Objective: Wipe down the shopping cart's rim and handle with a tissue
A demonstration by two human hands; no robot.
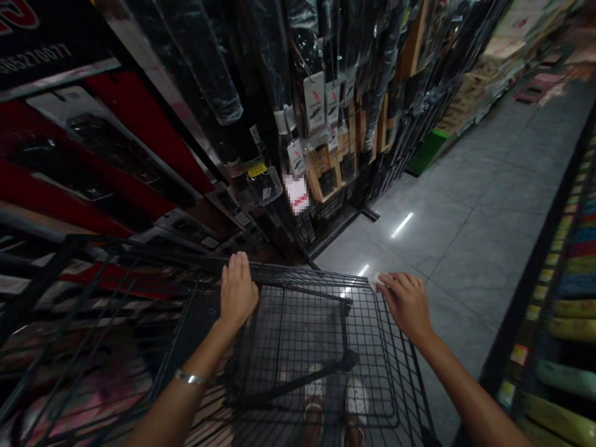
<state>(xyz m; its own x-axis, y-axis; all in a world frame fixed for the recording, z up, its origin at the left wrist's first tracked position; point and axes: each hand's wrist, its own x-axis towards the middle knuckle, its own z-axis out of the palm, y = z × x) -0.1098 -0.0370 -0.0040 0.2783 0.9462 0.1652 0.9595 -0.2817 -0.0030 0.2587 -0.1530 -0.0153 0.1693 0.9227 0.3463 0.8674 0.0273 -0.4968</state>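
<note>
A black wire shopping cart (321, 366) stands in front of me, and the floor and my feet show through its mesh. My left hand (238, 288) lies at the cart's far rim with its fingers stretched out, holding nothing that I can see. My right hand (410, 304) is closed in a pinch on a crumpled white tissue (375, 281). That tissue touches the far right corner of the rim. A hinged black wire flap (298, 376) crosses the inside of the basket.
Beyond the cart hang several packaged goods with white tags (314, 102). Red-backed packs (107, 155) are at the left. Grey tiled floor (447, 223) runs to the back right. A green bin (427, 151) and a pink stool (540, 87) stand farther off. Folded coloured goods (575, 310) line the right.
</note>
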